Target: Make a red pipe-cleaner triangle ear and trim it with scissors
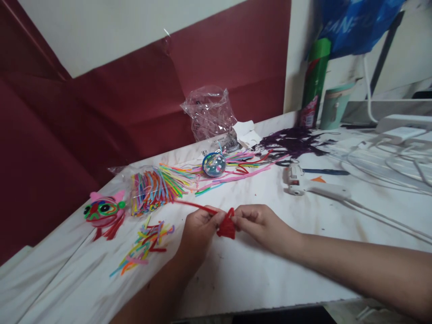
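Near the table's front middle, a folded red pipe cleaner piece (227,227) is between my two hands. My left hand (201,229) pinches it at its left side, and a long red strand (192,205) runs out from those fingers to the upper left. My right hand (254,222) has its thumb and finger closed on the right side of the same red piece. A bundle of coloured pipe cleaners (153,189) in clear plastic lies left of my hands, with short cut pieces (148,245) in front of it.
A pink craft figure (104,213) stands at the left. Behind my hands are a clear ball (214,164), a plastic bag (211,112) and purple strands (293,143). On the right lie a white glue gun (317,186), cables, and a green cup (335,108).
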Motion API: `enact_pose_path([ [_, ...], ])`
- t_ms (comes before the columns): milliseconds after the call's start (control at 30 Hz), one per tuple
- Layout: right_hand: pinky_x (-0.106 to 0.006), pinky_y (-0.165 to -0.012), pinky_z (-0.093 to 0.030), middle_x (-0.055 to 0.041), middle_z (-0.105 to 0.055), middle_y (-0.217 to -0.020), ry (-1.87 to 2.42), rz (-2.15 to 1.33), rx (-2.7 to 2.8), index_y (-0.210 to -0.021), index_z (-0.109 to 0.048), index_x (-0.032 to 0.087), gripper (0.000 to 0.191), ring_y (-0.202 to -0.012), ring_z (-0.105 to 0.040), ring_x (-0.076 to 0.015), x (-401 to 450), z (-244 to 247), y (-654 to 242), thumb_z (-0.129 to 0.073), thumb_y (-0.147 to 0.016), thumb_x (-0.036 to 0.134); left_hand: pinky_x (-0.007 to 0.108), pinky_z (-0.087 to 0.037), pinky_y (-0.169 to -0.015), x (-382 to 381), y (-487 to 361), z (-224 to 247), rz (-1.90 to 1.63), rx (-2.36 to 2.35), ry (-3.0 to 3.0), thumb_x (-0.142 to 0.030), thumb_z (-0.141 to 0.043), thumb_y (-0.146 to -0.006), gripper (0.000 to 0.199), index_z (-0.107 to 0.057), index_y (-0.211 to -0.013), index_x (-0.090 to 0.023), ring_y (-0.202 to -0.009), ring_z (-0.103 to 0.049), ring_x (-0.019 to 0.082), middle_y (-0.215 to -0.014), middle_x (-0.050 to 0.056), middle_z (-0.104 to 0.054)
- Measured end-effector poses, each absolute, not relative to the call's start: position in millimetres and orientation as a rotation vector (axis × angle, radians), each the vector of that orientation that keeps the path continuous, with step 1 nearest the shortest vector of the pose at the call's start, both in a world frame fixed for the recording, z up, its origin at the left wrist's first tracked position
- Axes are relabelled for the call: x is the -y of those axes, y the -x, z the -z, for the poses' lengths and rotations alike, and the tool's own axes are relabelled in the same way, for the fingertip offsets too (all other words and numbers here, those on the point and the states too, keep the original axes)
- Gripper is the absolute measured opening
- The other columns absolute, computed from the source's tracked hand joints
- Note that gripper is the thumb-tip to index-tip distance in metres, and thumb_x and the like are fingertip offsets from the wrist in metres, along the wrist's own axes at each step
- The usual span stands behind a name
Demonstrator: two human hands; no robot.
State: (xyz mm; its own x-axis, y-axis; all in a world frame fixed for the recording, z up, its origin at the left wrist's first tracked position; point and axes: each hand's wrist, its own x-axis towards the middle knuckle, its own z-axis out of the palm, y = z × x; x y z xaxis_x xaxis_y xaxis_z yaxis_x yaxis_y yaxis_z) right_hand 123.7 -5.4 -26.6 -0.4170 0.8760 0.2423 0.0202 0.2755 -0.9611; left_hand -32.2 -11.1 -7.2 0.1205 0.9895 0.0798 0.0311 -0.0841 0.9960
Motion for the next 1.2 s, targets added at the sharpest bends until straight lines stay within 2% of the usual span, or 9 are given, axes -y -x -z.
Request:
enact_pose_path([
  [133,-0.022,-0.054,-0.036,0.0024,-0.048,-0.056,0.864,-1.196,1.69,-0.059,-0.049,0.016,0.02,-0.055,-0.043,-0.0093,5,27,-125,-0.045,-0.076,0.024,0.025,-0.044,-0.058,13,31,6,-1.173,-1.093,-1.375,-0.029,-0.062,-0.07,0.019,-0.063,-0.065,-0.011,-0.058,-0.055,0.013,-0.058,0.002,-0.062],
  [300,-0.022,-0.055,-0.038,0.0022,-0.05,-0.055,0.91,-1.103,1.728,-0.06,-0.051,0.016,0.019,-0.055,-0.045,-0.0099,6,25,-127,-0.045,-0.077,0.024,0.027,-0.046,-0.064,15,30,4,-1.128,-1.101,-1.354,-0.018,-0.067,-0.062,0.012,-0.065,-0.071,-0.011,-0.064,-0.059,0.015,-0.065,0.004,-0.067],
  [467,-0.022,-0.059,-0.039,0.0013,-0.053,-0.06,0.892,-1.049,1.783,-0.065,-0.054,0.015,0.017,-0.059,-0.048,-0.0111,7,24,-126,-0.043,-0.077,0.021,0.028,-0.047,-0.065,12,31,6,-1.148,-1.085,-1.339,-0.019,-0.065,-0.066,0.011,-0.065,-0.072,-0.01,-0.064,-0.06,0.016,-0.065,0.004,-0.067],
  [633,-0.022,-0.058,-0.039,0.0016,-0.053,-0.06,0.913,-0.96,1.814,-0.064,-0.054,0.016,0.017,-0.059,-0.048,-0.0112,7,26,-127,-0.049,-0.077,0.024,0.027,-0.047,-0.063,14,29,1,-1.142,-1.145,-1.341,-0.019,-0.067,-0.062,0.01,-0.065,-0.067,-0.01,-0.063,-0.06,0.016,-0.062,0.004,-0.067],
  [833,-0.022,-0.057,-0.039,0.0017,-0.052,-0.059,0.882,-1.06,1.742,-0.065,-0.053,0.015,0.022,-0.058,-0.047,-0.0104,5,25,-128,-0.046,-0.081,0.029,0.03,-0.047,-0.066,13,29,5,-1.123,-1.036,-1.266,-0.02,-0.07,-0.056,0.019,-0.066,-0.073,-0.011,-0.065,-0.062,0.017,-0.067,0.006,-0.069],
  [1200,-0.023,-0.057,-0.039,0.0015,-0.052,-0.059,0.823,-1.2,1.619,-0.062,-0.051,0.015,0.026,-0.057,-0.046,-0.0099,2,29,-125,-0.05,-0.079,0.034,0.027,-0.046,-0.063,8,32,24,-1.193,-1.102,-1.304,-0.026,-0.068,-0.064,0.015,-0.066,-0.07,-0.013,-0.063,-0.06,0.015,-0.065,0.004,-0.068],
])
